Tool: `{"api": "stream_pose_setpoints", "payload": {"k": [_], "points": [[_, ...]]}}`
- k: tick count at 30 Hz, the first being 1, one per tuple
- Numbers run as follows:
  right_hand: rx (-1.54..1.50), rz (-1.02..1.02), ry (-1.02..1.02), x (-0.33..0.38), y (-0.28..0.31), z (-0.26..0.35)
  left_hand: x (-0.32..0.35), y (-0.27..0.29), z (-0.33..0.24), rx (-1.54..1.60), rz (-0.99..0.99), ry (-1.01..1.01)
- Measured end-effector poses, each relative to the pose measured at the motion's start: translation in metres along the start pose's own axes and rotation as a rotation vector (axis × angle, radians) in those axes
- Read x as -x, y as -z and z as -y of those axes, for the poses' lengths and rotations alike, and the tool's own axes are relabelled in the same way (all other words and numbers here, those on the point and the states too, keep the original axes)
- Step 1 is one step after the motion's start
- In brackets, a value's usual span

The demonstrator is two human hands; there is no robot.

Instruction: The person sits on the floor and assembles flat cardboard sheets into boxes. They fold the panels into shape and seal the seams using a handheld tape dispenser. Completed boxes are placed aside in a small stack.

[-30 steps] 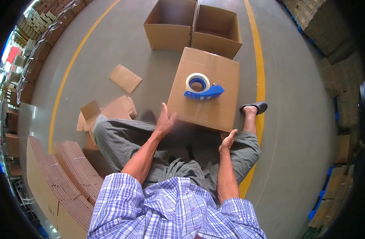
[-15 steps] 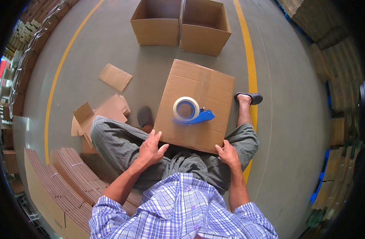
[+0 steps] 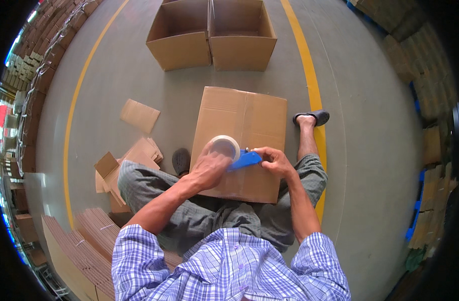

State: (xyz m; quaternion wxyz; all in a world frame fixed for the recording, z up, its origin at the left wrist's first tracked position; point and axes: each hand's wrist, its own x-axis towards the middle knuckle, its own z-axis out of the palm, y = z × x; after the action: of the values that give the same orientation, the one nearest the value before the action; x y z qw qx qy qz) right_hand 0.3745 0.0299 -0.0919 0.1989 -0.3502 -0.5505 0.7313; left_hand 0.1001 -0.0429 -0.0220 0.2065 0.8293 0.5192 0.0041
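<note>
Tape dispenser (image 3: 245, 161), blue, with a pale roll (image 3: 235, 145): on or just above the closed box (image 3: 262, 118), cannot tell which. Gripped around the roll by the left hand (image 3: 210, 167). Touched at the blue end by the bent right hand (image 3: 277, 162); pinched or not, cannot tell. Beyond, on the floor (image 3: 174, 100): two open boxes (image 3: 243, 54).

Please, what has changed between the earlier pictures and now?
The nearer box has moved toward the person, away from the two open boxes. From its near edge, the left hand went to the tape roll and the right hand to the blue dispenser; how firmly they grip is unclear. The open boxes and loose cardboard stayed.
</note>
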Motion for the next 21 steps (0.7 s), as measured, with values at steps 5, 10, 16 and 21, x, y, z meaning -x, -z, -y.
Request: {"api": "stream_pose_setpoints", "payload": {"k": [5,10,16,21], "points": [[-0.246,0.203,-0.107,0.016,0.006,0.019,-0.007,0.055,0.033,0.354,0.227,-0.238],[-0.179,-0.161,-0.126,-0.007,0.012,0.049,-0.034,0.088,0.051,0.295,0.188,-0.235],[0.147,-0.450,0.000,-0.043,0.148,0.086,-0.046,0.146,0.176,0.088,0.114,0.118],[0.112,-0.654,-0.113,-0.043,0.215,0.092,-0.023,0.180,0.245,0.071,0.032,0.512]]}}
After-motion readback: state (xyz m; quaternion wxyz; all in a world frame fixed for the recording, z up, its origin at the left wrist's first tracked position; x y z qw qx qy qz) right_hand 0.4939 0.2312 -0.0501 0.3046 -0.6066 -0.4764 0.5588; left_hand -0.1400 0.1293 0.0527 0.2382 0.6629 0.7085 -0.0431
